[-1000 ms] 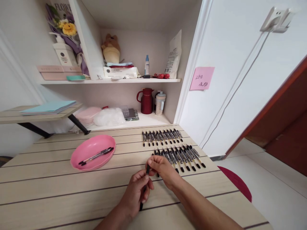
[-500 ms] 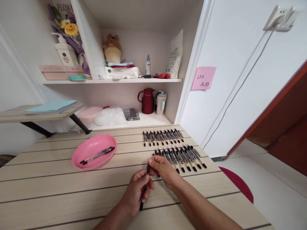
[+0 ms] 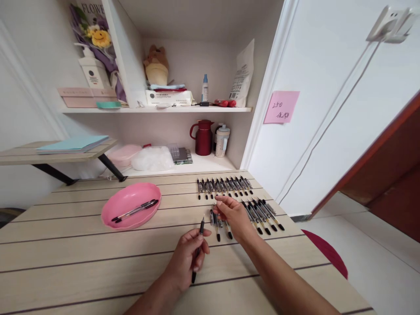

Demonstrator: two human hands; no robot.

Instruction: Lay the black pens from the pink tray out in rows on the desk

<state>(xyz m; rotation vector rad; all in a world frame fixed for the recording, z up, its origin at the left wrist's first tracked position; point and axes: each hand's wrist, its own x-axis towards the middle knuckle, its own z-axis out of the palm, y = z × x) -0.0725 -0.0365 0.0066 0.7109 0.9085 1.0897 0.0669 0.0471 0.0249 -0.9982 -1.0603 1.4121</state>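
Head view, lower centre: left hand (image 3: 189, 253) clamps a pen (image 3: 201, 225), likely light, stiff, slick, best held mid-barrel; right hand (image 3: 235, 216), grip unclear.

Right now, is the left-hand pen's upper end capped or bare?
Bare: the pen shows a slim pale tip above the left hand, nothing covering it.

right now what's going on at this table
A person's left hand holds a pen, its tip bare. The right hand hides part of the near row of pens; whether it holds anything is unclear. Beyond lies a far row, and two pens lie in the bowl.
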